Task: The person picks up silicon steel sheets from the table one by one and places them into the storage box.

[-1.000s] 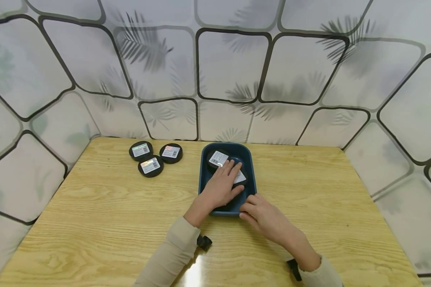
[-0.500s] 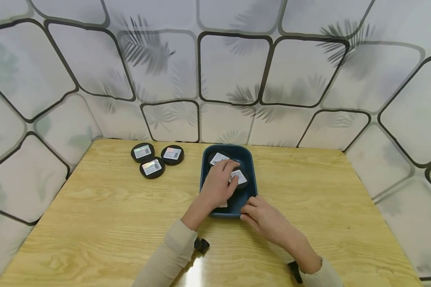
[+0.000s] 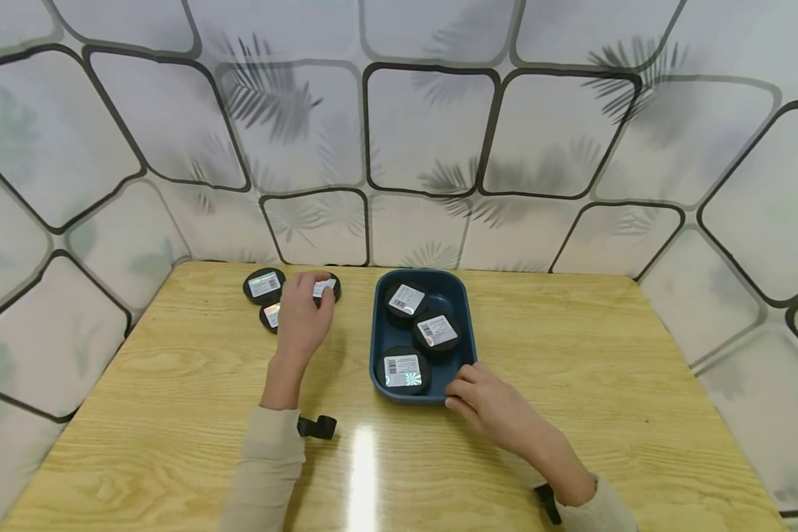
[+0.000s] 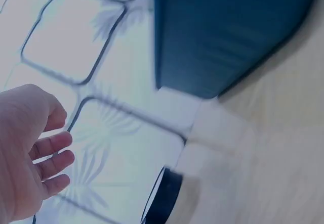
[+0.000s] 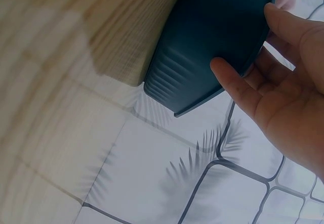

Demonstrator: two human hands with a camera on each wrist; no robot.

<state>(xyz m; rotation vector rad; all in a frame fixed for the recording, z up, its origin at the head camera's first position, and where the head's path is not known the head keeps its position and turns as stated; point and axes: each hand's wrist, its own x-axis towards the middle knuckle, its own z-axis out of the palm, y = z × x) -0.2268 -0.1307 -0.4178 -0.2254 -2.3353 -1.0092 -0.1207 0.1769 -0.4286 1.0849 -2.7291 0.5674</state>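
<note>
My left hand [image 3: 304, 310] hovers over the group at the left, its fingers loosely bent and holding nothing. Partly hidden beyond it is a flat round black disc [image 3: 335, 289] with a white label; two similar discs, a back one [image 3: 264, 285] and a front one [image 3: 269, 317], lie beside it. One disc's black side [image 4: 166, 196] shows in the left wrist view, apart from the fingers. A dark blue plastic bin [image 3: 376, 325] holds three labelled discs: one at the back [image 3: 406, 299], one in the middle [image 3: 437, 332], one in front [image 3: 403, 371]. My right hand [image 3: 495, 406] pinches the bin's near right rim.
The bin stands on a light wooden table [image 3: 585, 355], near the middle. Behind the table and at both sides hangs a pale patterned backdrop [image 3: 432, 125]. Each wrist carries a black strap mount, such as the left one [image 3: 317, 427].
My left hand has left the bin and moved left to the loose discs, carrying nothing. Three discs in the bin now show fully. The right hand stays at the rim.
</note>
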